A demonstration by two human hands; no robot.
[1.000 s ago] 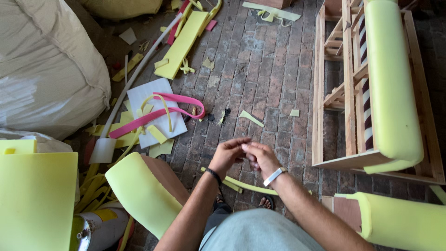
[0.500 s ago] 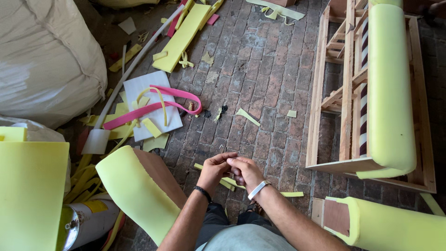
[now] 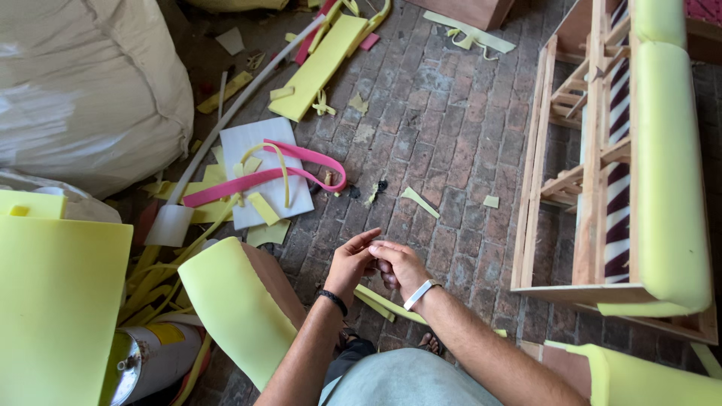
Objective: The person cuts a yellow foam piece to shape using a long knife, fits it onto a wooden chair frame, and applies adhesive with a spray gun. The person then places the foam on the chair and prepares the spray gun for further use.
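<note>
The left hand [image 3: 352, 263] and the right hand [image 3: 398, 265] are meeting above the brick floor [image 3: 451, 128], fingertips pinching together, perhaps on something tiny; I cannot tell. A yellow foam strip [image 3: 380, 302] is lying just below them.

**Soft daylight, sharp view**

Light was even and diffuse — brightest on the white sack [image 3: 83, 83] at far left, nearly washed out. Shadows stayed faint on the brick floor [image 3: 451, 128]. Edges bowed slightly — focus held throughout.
</note>
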